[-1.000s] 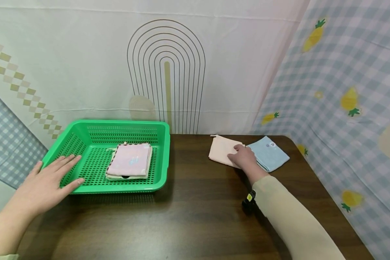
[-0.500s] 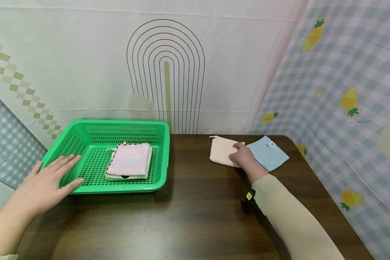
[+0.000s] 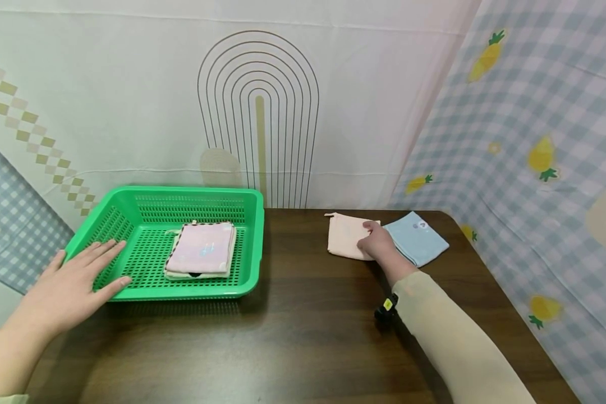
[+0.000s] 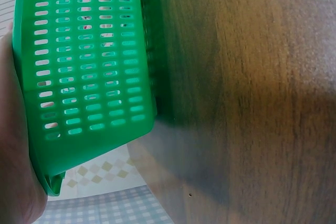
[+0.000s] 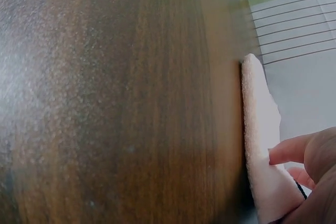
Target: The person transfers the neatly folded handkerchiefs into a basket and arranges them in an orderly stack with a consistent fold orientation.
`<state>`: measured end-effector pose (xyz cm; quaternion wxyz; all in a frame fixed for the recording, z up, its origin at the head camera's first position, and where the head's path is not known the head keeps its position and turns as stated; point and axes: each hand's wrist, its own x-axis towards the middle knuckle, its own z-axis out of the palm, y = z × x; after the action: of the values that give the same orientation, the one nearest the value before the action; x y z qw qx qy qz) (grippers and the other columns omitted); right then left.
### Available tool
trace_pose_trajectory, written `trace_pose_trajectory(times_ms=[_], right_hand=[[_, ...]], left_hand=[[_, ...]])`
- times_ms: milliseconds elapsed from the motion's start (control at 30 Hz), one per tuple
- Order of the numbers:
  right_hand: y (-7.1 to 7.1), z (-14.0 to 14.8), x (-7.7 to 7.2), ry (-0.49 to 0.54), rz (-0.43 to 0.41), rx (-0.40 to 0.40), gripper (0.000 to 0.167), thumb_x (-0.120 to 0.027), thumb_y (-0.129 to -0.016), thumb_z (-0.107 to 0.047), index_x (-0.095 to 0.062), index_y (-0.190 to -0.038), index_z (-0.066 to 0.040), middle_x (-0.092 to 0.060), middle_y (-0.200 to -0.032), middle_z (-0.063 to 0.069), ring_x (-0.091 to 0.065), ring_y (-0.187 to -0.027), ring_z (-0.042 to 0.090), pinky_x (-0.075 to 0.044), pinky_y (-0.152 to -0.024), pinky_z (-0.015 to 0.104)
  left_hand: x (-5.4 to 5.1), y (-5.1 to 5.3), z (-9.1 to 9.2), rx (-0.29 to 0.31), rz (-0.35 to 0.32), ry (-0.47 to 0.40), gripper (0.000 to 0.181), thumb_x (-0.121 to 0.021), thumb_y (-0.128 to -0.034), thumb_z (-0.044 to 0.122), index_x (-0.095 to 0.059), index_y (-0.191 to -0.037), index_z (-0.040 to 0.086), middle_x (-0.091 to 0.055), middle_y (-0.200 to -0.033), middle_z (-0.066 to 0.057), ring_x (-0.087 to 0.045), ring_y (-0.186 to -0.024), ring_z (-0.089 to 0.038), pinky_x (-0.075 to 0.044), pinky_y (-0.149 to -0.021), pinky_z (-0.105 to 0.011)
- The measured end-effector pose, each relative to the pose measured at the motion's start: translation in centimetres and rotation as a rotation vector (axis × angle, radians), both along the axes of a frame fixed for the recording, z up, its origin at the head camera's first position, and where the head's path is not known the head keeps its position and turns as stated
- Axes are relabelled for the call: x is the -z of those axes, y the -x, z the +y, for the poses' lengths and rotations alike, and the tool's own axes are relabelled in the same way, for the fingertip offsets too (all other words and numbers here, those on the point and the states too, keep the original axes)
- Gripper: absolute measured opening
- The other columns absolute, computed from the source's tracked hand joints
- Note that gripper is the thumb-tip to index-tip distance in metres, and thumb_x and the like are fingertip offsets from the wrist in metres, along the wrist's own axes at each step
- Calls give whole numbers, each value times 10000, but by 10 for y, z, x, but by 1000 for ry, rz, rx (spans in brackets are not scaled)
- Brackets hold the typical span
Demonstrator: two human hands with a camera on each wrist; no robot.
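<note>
A folded pale pink towel (image 3: 347, 235) with a small loop at its far left corner lies on the table. My right hand (image 3: 379, 244) holds its right side with curled fingers. In the right wrist view, the thumb of my right hand (image 5: 310, 163) lies on top of the towel (image 5: 262, 150); the fingers beneath are partly hidden. A folded light blue towel (image 3: 418, 238) lies just right of that hand. On the left, my left hand (image 3: 76, 283) rests with straight, spread fingers over the near left rim of a green plastic basket (image 3: 255, 247).
Inside the basket, a lilac folded towel (image 3: 202, 249) lies on top of a cream one with a dark-patterned edge. The dark wooden table (image 3: 283, 336) ends at a white printed curtain (image 3: 156, 101) behind and a checked curtain (image 3: 510, 140) on the right.
The pale pink towel has turned and shifted slightly under my right hand. My left hand and the basket have stayed in place.
</note>
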<state>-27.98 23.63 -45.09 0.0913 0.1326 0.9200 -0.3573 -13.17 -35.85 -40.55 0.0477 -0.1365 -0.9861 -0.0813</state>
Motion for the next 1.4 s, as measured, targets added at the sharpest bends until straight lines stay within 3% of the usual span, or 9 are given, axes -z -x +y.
trace_pose_trajectory(times_ms=[367, 633, 1000, 1100, 1167, 1267, 1333, 1400], right_hand=[[0, 1, 0, 54, -18, 21, 650, -646, -866, 27, -448, -1473, -91, -433, -1472, 208, -450, -1184, 322, -452, -905, 400], [-3, 2, 2, 54, -5, 2, 508, -627, -910, -8, -535, -1408, -59, -431, -1478, 223, -423, -1317, 331, -424, -1038, 447], [-11, 6, 3, 27, 43, -65, 549, -609, -944, -55, -450, -1470, -56, -385, -1520, 229, -364, -1390, 357, -400, -1069, 480], [-12, 7, 4, 10, 61, -92, 561, -611, -944, -62, -442, -1479, -55, -392, -1522, 218, -439, -1297, 336, -449, -990, 449], [-11, 8, 5, 12, 67, -106, 568, -606, -944, -58, -438, -1486, -65, -395, -1520, 214, -551, -1075, 320, -494, -860, 411], [-11, 9, 5, 13, 82, -120, 579, -595, -938, -47, -433, -1493, -77, -401, -1511, 220, -525, -717, 253, -476, -677, 342], [-13, 10, 5, 12, 94, -127, 582, -591, -936, -41, -434, -1495, -87, -402, -1509, 222, -473, -617, 225, -453, -626, 325], [-14, 9, 4, -2, 110, -131, 580, -589, -934, -41, -439, -1493, -87, -402, -1509, 226, -477, -649, 223, -444, -642, 328]], left_hand=[[-3, -2, 2, -1, 0, 0, 825, -552, -964, 544, -137, -1611, 246, -306, -1574, -225, -237, -1455, -432, 236, -1128, -530], [-3, -1, 3, -1, 6, 6, 827, -552, -963, 548, -143, -1611, 239, -313, -1570, -224, -242, -1451, -435, 236, -1131, -522], [-2, -2, 2, -1, 7, 3, 826, -555, -961, 547, -146, -1610, 241, -317, -1566, -231, -244, -1449, -438, 235, -1130, -527], [-2, -2, 2, -1, 5, 5, 828, -556, -961, 546, -142, -1611, 242, -315, -1567, -230, -244, -1447, -443, 239, -1128, -524], [-2, -2, 2, -1, 4, 5, 828, -557, -961, 545, -141, -1611, 242, -312, -1569, -229, -245, -1445, -446, 238, -1128, -526], [-2, -1, 2, -3, 5, 5, 827, -558, -961, 544, -144, -1611, 242, -311, -1570, -226, -248, -1444, -447, 231, -1130, -535], [-2, -1, 2, -3, 4, 4, 828, -558, -960, 545, -144, -1611, 243, -310, -1571, -225, -246, -1445, -445, 228, -1131, -540], [-2, -1, 2, -3, 4, 2, 829, -559, -960, 545, -142, -1611, 244, -310, -1571, -225, -242, -1448, -442, 227, -1131, -543]])
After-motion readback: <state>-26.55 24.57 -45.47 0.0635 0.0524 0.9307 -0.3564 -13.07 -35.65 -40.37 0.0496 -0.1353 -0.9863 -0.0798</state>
